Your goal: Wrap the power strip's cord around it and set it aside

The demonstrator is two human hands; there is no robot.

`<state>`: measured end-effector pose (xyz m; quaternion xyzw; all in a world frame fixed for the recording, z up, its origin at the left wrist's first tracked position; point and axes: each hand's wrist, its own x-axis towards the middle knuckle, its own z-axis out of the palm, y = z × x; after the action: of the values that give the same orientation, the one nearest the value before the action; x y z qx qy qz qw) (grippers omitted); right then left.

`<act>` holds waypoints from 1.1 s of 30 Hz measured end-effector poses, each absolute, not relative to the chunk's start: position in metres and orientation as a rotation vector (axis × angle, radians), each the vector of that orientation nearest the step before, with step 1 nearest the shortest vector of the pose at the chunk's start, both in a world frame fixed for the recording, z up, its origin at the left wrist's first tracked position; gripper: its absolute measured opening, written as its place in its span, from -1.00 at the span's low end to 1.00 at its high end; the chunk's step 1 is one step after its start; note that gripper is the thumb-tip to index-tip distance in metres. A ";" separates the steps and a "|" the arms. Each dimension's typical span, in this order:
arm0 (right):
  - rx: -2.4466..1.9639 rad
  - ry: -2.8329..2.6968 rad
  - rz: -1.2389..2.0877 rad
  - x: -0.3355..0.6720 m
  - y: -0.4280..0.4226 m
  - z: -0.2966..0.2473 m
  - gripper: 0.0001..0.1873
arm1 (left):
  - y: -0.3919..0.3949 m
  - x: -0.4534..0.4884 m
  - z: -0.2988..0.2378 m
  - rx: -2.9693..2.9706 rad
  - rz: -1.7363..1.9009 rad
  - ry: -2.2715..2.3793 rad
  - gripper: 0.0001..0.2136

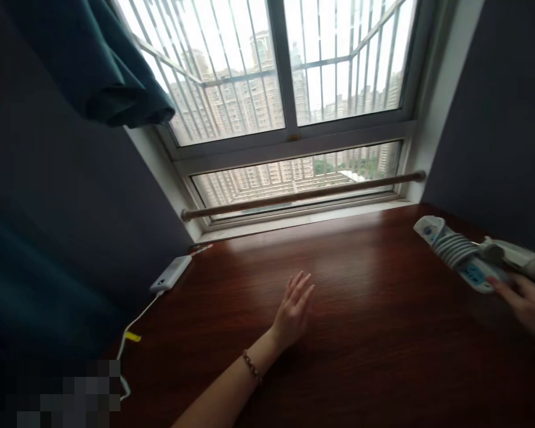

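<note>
My left hand (293,309) is over the middle of the dark red wooden surface (348,333), its fingers stretched out and nothing in them. A beaded bracelet (252,365) circles that wrist. At the right edge, my right hand (526,303), slightly blurred, grips the near end of a white power strip (475,273) with blue socket faces. The strip's grey cord (455,249) is wound around its middle in several turns. Right behind it lies a whitish long object (517,254), partly cut off by the frame; its kind I cannot make out.
On the left, a white box-shaped device (172,273) lies by the wall, with a white cable (138,318) bearing a yellow tag (133,337). A rail (303,195) crosses the barred window low down. A blue curtain (111,77) hangs bunched at the upper left.
</note>
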<state>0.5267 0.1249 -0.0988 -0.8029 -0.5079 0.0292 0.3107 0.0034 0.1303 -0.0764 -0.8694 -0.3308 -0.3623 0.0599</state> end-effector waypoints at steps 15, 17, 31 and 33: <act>-2.120 -1.363 0.220 0.542 0.082 -0.066 -0.73 | 0.126 0.008 -0.077 -2.748 -0.873 -0.654 -0.80; -2.140 -1.347 0.205 0.548 0.081 -0.064 -0.74 | 0.127 0.007 -0.078 -2.735 -0.862 -0.669 -0.80; -2.126 -1.284 0.290 0.583 0.077 -0.066 -0.66 | 0.132 0.004 -0.080 -2.777 -0.887 -0.671 -0.81; -2.096 -1.243 0.296 0.589 0.078 -0.069 -0.66 | 0.134 0.004 -0.079 -2.778 -0.893 -0.667 -0.80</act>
<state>0.5891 0.0782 -0.0689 -0.8039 -0.4768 0.1136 0.3368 0.0038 0.1339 -0.0792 -0.9255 -0.2222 -0.2975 0.0743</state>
